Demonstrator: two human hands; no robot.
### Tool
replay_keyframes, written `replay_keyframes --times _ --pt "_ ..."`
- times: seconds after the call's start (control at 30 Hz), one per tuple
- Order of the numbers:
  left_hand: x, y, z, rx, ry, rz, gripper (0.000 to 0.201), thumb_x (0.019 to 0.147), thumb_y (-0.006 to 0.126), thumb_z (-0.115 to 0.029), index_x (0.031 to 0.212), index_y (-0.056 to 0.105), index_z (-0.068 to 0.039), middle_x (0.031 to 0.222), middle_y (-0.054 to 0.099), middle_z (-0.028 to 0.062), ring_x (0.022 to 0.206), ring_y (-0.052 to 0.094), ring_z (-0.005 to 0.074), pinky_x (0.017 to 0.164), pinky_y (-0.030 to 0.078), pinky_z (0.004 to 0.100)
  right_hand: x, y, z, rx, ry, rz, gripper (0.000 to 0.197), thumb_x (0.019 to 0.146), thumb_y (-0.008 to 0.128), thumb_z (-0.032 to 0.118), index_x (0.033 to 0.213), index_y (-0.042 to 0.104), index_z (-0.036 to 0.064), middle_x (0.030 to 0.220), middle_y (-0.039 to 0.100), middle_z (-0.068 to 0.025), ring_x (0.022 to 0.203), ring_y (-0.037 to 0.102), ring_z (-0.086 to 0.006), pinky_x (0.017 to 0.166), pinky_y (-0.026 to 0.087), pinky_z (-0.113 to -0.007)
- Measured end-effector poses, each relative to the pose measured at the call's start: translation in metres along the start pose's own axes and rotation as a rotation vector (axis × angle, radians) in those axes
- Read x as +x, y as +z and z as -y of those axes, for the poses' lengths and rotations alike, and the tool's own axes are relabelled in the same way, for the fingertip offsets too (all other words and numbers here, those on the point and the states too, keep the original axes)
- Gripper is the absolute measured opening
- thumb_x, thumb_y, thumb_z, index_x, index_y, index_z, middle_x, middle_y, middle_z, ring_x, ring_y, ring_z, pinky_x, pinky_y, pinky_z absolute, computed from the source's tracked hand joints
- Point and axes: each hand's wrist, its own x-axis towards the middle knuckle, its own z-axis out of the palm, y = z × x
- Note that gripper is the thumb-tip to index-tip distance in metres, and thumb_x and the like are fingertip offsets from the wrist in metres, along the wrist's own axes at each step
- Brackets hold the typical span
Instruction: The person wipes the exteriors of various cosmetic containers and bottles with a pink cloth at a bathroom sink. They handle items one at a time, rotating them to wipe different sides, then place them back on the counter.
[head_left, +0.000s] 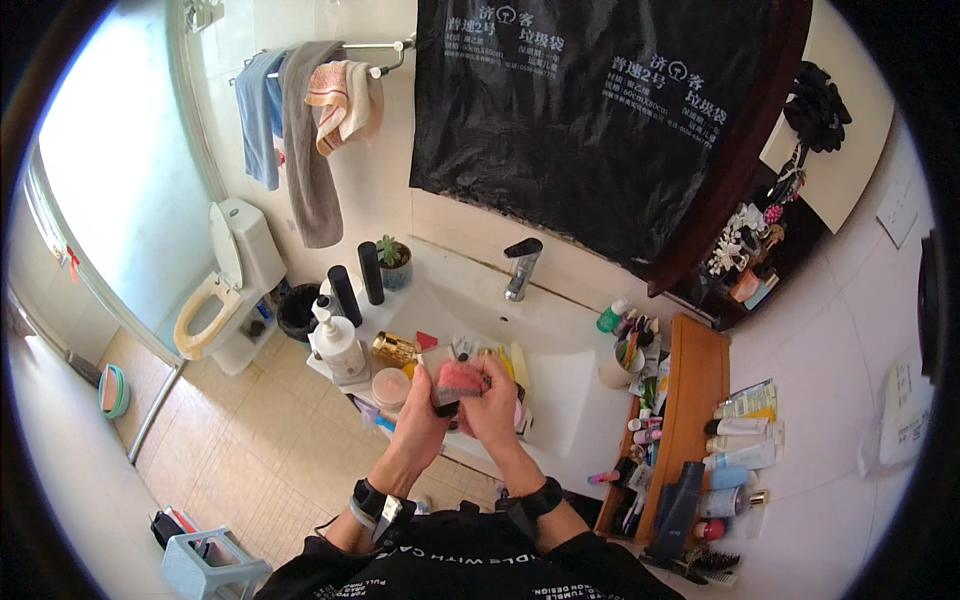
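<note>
Over the near left part of the sink, my two hands are close together. My left hand (421, 418) is closed around a small box-like item, dark below with a clear-looking upper part; its exact kind I cannot make out. In the fingers of my right hand (490, 404) is a soft pink cloth or sponge (461, 378), pressed up against that item. Beside my left hand stands a round jar (391, 388) with a pinkish top. A gold cylinder-shaped container (394, 348) lies just beyond it. Yellow and other small items lie partly hidden behind my hands.
A white pump bottle (337, 340), two black cylinders (370, 273) and a potted succulent (395, 262) stand on the left counter. The faucet (522, 268) rises at the back. To the right, an orange-brown wooden shelf (687, 400) stands among many tubes and bottles.
</note>
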Motion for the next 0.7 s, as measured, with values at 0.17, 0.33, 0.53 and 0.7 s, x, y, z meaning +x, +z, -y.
replay_keyframes --times 0.17,0.33,0.53,0.7 --pt "-0.006 0.001 -0.008 -0.032 0.011 0.023 0.043 0.103 0.028 -0.041 0.132 0.043 -0.012 0.107 0.057 0.0033 0.091 0.058 0.0150 0.080 0.050 0.0334 0.001 -0.009 0.004 0.410 0.305 0.103 0.008 0.081 0.059 -0.003 0.084 0.056 0.0034 0.083 0.056 0.0009 0.077 0.053 -0.0080 0.068 0.044 -0.022" --pt "0.000 0.001 -0.006 0.088 0.157 -0.066 0.040 0.104 0.028 -0.037 0.134 0.040 -0.013 0.106 0.053 0.0016 0.088 0.056 0.0114 0.074 0.050 0.0270 -0.005 -0.001 0.003 0.061 -0.154 0.135 0.012 0.079 0.066 0.003 0.084 0.056 0.0045 0.087 0.056 0.0005 0.077 0.053 -0.0113 0.073 0.044 -0.024" --pt "0.001 -0.009 -0.002 0.072 0.011 0.056 0.041 0.103 0.030 -0.041 0.132 0.043 -0.014 0.097 0.056 -0.0007 0.079 0.055 0.0070 0.064 0.048 0.0217 0.009 0.005 -0.005 0.269 0.176 0.122 0.018 0.076 0.069 0.001 0.082 0.052 0.0036 0.082 0.056 -0.0001 0.078 0.052 -0.0080 0.068 0.044 -0.022" --pt "0.011 -0.018 -0.013 -0.091 -0.013 0.015 0.043 0.102 0.032 -0.044 0.133 0.044 -0.017 0.093 0.056 0.0017 0.072 0.053 0.0105 0.060 0.048 0.0243 -0.010 0.003 0.009 0.055 -0.131 0.144 0.027 0.065 0.075 0.002 0.079 0.052 0.0029 0.081 0.051 -0.0062 0.072 0.054 -0.0181 0.065 0.044 -0.028"
